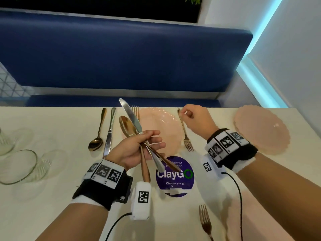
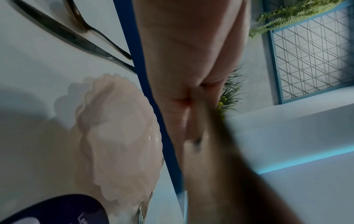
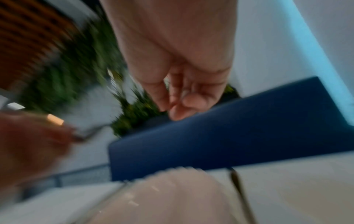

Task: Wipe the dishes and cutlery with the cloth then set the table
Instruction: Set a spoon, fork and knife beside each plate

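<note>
left hand [image 1: 139, 146] gripping, right hand [image 1: 196, 119] curled — raised

Blue booth bench [image 1: 121, 54], white walls [image 1: 295, 40]

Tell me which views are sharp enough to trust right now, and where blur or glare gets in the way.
Head view: sharp, with wide-angle bending; the knife in the left hand shows glare. Left wrist view: the scalloped plate is readable, the near foreground smeared dark. Right wrist view: heavy motion blur, only the right hand is fairly clear.
</note>
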{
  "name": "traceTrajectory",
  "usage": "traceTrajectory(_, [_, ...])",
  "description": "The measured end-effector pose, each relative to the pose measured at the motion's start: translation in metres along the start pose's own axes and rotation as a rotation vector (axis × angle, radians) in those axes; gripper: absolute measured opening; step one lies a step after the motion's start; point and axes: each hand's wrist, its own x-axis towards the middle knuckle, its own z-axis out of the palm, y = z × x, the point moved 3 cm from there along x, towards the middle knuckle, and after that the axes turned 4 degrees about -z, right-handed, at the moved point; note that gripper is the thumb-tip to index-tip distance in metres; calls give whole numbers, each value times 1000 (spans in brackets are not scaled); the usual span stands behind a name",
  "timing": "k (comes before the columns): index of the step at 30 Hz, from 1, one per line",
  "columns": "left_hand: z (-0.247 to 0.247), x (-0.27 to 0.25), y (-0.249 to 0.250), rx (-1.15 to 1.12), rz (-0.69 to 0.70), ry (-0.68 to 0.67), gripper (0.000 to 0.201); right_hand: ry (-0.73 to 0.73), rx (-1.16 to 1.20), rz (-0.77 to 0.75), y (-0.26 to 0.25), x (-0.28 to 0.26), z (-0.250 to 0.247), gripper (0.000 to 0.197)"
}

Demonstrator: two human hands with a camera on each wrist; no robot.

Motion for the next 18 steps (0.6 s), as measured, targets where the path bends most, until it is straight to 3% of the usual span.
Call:
traceTrajectory(3, [19, 4, -3, 4, -15, -77, 31, -172, 57, -157, -37, -39, -14, 14])
traceTrajectory(8, [63, 7, -16, 68, -46, -182, 33, -359, 23, -46, -29, -84, -12, 27])
traceTrajectory(10, [82, 7, -23, 103, -61, -204, 32, -367, 71, 12, -19, -96, -20, 29])
traceTrajectory(14, [124, 8, -43, 206, -94, -247, 37, -367, 501, 206, 7, -120, -49, 20])
traceTrajectory(18, [169, 6, -66, 333, -58, -272, 41, -315, 686, 257, 40, -139, -71, 17])
